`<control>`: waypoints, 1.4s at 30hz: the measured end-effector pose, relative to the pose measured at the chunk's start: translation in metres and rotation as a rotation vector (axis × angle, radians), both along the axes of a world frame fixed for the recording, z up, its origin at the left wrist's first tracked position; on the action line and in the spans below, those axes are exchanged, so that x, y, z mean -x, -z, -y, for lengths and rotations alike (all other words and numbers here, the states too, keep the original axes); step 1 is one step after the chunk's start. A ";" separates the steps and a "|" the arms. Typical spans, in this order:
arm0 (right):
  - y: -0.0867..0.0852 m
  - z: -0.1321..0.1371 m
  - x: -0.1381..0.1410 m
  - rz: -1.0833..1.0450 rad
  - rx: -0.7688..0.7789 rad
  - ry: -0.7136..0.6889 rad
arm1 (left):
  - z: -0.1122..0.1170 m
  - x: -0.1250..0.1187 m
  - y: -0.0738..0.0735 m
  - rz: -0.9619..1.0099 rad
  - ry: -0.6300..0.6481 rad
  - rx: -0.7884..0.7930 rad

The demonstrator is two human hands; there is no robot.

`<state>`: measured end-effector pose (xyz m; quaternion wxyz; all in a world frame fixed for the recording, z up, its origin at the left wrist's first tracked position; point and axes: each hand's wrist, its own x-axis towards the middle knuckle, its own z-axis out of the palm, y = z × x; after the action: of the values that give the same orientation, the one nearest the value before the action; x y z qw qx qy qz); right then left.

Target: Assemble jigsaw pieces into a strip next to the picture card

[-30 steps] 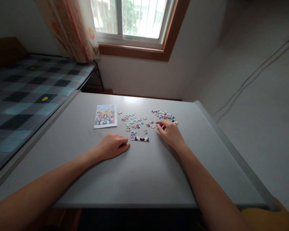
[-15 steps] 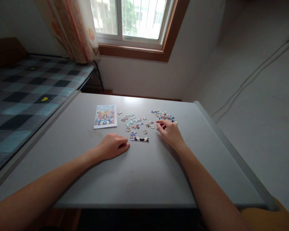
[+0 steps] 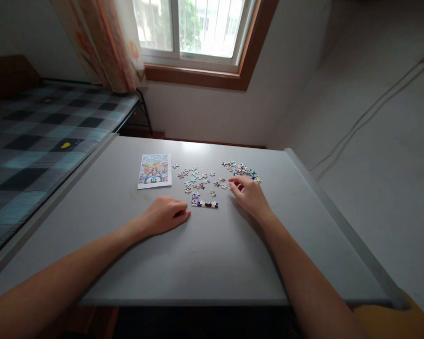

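Note:
My left hand (image 3: 166, 215) rests on the table with its fingers curled in, and nothing shows in it. Just to its right lies a joined corner of jigsaw puzzle (image 3: 208, 205), dark blue and cream along the bottom with a short coloured column at its left. My right hand (image 3: 247, 190) is low over the table, thumb and forefinger brought together at a small puzzle piece (image 3: 231, 187), mostly covered by the fingertips. Several loose puzzle pieces (image 3: 198, 176) lie spread between the hands. Behind my right hand sits a denser pile of pieces (image 3: 240, 168), partly hidden by it.
A printed picture sheet (image 3: 154, 172) lies left of the loose pieces on the grey-white table (image 3: 183, 263). A bed with a checked mattress (image 3: 56, 127) stands along the left side. Behind are a window (image 3: 205, 28) and a curtain (image 3: 109, 42); a cable (image 3: 360, 122) hangs at the right wall.
My right thumb and forefinger have drawn slightly closer together at the piece. My left hand and the puzzle pieces look unmoved.

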<state>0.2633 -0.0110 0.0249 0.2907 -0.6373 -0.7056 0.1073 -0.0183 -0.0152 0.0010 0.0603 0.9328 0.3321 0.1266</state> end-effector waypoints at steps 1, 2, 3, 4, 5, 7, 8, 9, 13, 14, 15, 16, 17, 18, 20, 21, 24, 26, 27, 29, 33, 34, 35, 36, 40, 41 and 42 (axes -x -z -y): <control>0.000 0.000 0.000 0.000 -0.001 -0.001 | 0.000 0.000 0.000 0.001 0.000 0.000; 0.000 0.000 0.000 -0.001 -0.003 -0.001 | 0.000 0.001 0.001 0.002 -0.001 -0.001; 0.000 0.000 0.000 -0.002 -0.004 -0.001 | 0.000 0.001 0.001 0.003 -0.001 -0.003; 0.000 0.000 0.000 -0.003 -0.004 -0.001 | 0.000 0.001 0.001 0.005 -0.003 -0.005; 0.000 0.000 0.000 -0.004 -0.005 -0.001 | 0.000 0.001 0.001 0.006 -0.002 -0.007; 0.001 0.000 0.000 -0.005 -0.003 -0.001 | 0.000 0.000 0.001 0.008 0.001 -0.011; 0.001 -0.001 0.000 -0.005 -0.003 -0.003 | 0.000 0.000 0.001 0.009 0.003 -0.011; 0.001 -0.001 0.000 -0.005 -0.004 -0.004 | 0.000 0.000 0.001 0.009 0.004 -0.011; 0.002 -0.001 -0.001 -0.001 -0.007 -0.011 | 0.000 0.000 0.000 0.016 0.003 -0.013; 0.002 -0.001 -0.001 -0.001 -0.007 -0.013 | 0.000 0.000 0.000 0.019 0.004 -0.013; 0.002 -0.001 0.000 0.000 -0.008 -0.015 | 0.000 0.000 0.001 0.021 0.006 -0.013; 0.002 -0.001 0.000 0.001 -0.009 -0.016 | 0.000 0.000 0.001 0.022 0.007 -0.013; 0.002 -0.001 0.000 0.003 -0.010 -0.018 | 0.000 0.000 0.001 0.022 0.007 -0.013; 0.001 -0.001 0.000 0.005 -0.011 -0.019 | 0.000 0.001 0.001 0.022 0.006 -0.014; 0.001 -0.001 0.000 0.007 -0.009 -0.018 | 0.000 0.000 0.001 0.017 0.002 -0.013; 0.001 -0.001 0.000 0.006 -0.008 -0.018 | 0.000 0.000 0.001 0.015 0.000 -0.011; 0.001 -0.001 0.000 0.008 -0.004 -0.020 | 0.000 0.000 0.000 0.013 0.000 -0.005; 0.001 -0.001 0.000 0.012 -0.002 -0.024 | 0.001 0.000 -0.001 0.016 0.003 0.000; 0.001 -0.001 0.000 0.013 -0.002 -0.025 | 0.001 0.000 0.000 0.019 0.004 0.002; 0.001 -0.001 0.000 0.013 -0.003 -0.025 | 0.001 0.000 0.000 0.030 0.006 0.004; 0.002 -0.001 0.000 0.007 -0.008 -0.016 | 0.000 0.000 0.001 0.032 0.006 -0.003; 0.002 -0.001 -0.001 0.002 -0.012 -0.012 | 0.000 0.000 0.001 0.026 0.006 -0.005; 0.002 -0.002 -0.001 -0.008 -0.020 -0.007 | 0.000 0.000 0.001 0.020 0.003 -0.008; 0.001 -0.002 -0.003 -0.022 -0.031 0.004 | 0.000 0.000 0.001 0.015 0.002 -0.011; -0.006 -0.004 -0.013 -0.101 -0.122 0.116 | 0.000 0.000 0.001 0.009 -0.002 -0.011; -0.008 -0.004 -0.016 -0.119 -0.150 0.151 | 0.000 0.000 0.001 0.008 -0.002 -0.009; -0.011 -0.005 -0.018 -0.134 -0.174 0.179 | 0.000 0.000 0.001 0.007 -0.002 -0.005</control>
<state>0.2818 -0.0062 0.0354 0.3996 -0.6616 -0.6316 0.0616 -0.0184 -0.0155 0.0000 0.0587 0.9322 0.3325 0.1306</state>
